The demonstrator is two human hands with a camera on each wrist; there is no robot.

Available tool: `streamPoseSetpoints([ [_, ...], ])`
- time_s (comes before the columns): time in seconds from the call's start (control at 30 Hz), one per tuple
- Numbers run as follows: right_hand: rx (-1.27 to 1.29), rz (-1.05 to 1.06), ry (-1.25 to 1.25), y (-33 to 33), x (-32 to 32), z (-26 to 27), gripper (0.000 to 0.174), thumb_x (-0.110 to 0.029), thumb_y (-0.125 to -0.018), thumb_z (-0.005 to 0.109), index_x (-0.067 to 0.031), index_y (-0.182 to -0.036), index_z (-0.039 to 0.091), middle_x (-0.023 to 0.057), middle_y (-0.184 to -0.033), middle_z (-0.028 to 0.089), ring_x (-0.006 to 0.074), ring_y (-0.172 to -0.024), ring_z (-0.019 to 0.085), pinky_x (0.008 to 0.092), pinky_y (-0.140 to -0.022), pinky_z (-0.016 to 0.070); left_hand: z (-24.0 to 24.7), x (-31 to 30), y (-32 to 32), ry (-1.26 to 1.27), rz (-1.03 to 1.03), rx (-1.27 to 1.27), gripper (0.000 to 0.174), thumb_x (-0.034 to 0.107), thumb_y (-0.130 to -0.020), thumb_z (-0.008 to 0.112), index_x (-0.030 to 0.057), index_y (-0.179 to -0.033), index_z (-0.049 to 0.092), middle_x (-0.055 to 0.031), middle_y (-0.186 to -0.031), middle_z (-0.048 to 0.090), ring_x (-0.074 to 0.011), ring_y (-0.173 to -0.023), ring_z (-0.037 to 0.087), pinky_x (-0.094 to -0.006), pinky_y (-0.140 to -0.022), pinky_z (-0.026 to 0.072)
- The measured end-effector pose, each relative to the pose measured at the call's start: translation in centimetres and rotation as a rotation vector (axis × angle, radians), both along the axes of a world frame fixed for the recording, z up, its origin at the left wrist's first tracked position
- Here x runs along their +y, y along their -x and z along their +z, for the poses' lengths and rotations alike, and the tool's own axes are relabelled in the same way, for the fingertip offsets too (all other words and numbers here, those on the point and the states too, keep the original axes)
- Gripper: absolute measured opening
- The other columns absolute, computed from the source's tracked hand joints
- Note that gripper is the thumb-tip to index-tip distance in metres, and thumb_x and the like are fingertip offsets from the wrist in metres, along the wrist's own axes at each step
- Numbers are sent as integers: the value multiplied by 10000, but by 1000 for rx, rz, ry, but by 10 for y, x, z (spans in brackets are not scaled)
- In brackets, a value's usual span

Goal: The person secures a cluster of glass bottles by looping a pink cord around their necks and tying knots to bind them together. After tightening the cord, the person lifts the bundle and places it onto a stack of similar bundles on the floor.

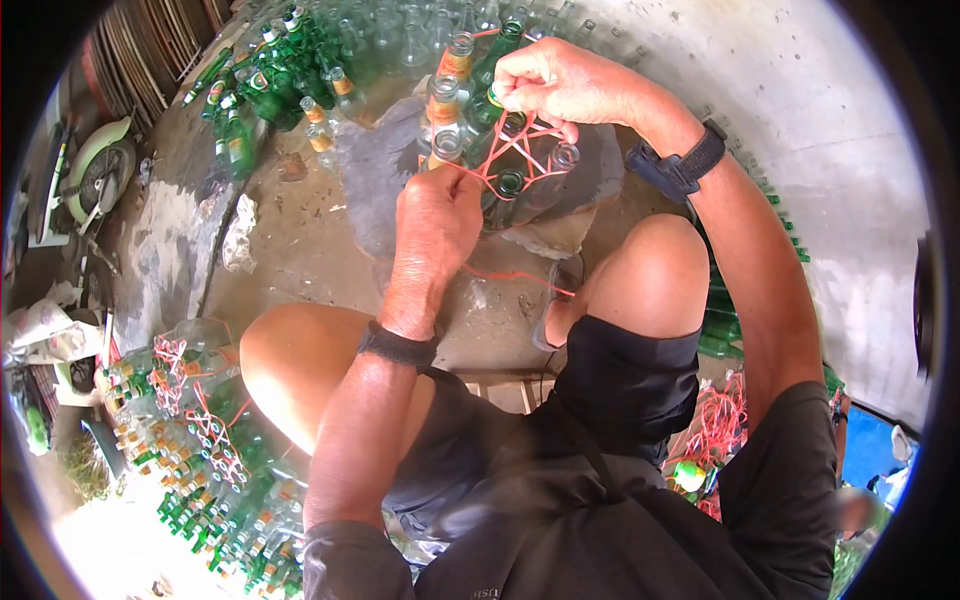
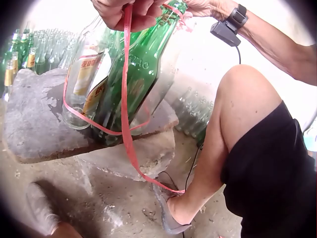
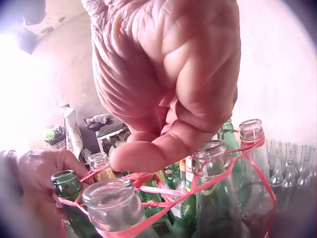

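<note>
A cluster of green bottles (image 2: 141,69) and clear bottles (image 3: 116,203) stands on a grey stone slab (image 2: 34,129). Pink plastic twine (image 3: 173,201) laces between the bottle necks, and another loop circles the bottles low down. My left hand (image 1: 440,220), at the near side of the cluster, grips the twine, whose tail (image 2: 128,139) hangs down past a green bottle to the floor by a foot. Over the necks on the far side, my right hand (image 1: 565,80) has curled fingers, and a bit of pink twine shows between them in the right wrist view.
Many loose bottles (image 1: 270,80) stand behind the slab and along the wall. More bottles (image 1: 210,500), some laced with twine, are at lower left. A tangle of pink twine (image 1: 715,420) lies beside the right hip. Both knees flank the slab's near side.
</note>
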State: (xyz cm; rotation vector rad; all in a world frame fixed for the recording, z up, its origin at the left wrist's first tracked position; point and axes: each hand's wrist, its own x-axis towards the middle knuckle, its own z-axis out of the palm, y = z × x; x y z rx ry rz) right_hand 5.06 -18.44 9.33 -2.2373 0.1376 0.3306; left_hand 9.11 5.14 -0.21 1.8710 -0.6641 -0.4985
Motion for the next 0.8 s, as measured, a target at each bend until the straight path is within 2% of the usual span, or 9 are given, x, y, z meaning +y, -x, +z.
streamPoseSetpoints([
  [0.17,-15,-21,7,-4,7,2,146,-73,-1025,539,-65,-882,564,-14,-696,517,56,-508,532,246,-451,486,4,0,0,-53,-2,17,225,143,-993,652,-55,-993,761,-29,-643,600,-68,-624,513,-308,-550,446],
  [0.37,-82,-28,160,-10,12,-6,130,-22,-973,564,-27,-845,585,22,-636,552,82,-478,537,280,-402,450,5,4,-1,-25,-12,20,230,147,-991,646,-45,-979,773,-21,-633,577,-65,-621,497,-304,-544,429],
  [0.53,-14,50,207,-16,9,-2,119,-12,-958,575,-14,-852,629,41,-613,572,104,-435,525,291,-392,428,13,9,-5,-42,-9,75,230,153,-979,658,-47,-977,771,-10,-643,577,-62,-630,490,-299,-567,433],
  [0.63,38,-4,245,-16,14,3,119,-5,-955,571,-15,-859,641,42,-612,574,107,-437,528,300,-389,423,11,14,-9,-45,-1,49,237,160,-965,667,-54,-954,767,-1,-645,580,-59,-637,491,-297,-577,435],
  [0.7,38,26,260,-17,16,7,110,7,-945,571,-9,-862,642,43,-621,580,106,-454,542,312,-403,428,14,19,-15,-54,-1,6,241,164,-956,672,-58,-940,763,3,-645,583,-58,-641,494,-297,-580,436],
  [0.77,35,53,275,-17,14,5,102,19,-935,571,-3,-865,643,44,-631,587,105,-471,556,324,-416,434,22,23,-20,-94,-8,105,252,176,-938,686,-67,-920,753,-9,-641,592,-61,-644,498,-301,-581,441],
  [0.8,-16,56,275,-17,12,-1,75,17,-928,586,-4,-891,648,65,-650,604,154,-501,590,350,-458,457,24,23,-20,-93,-7,101,252,176,-938,686,-67,-920,753,-9,-641,592,-61,-644,498,-301,-581,441],
])
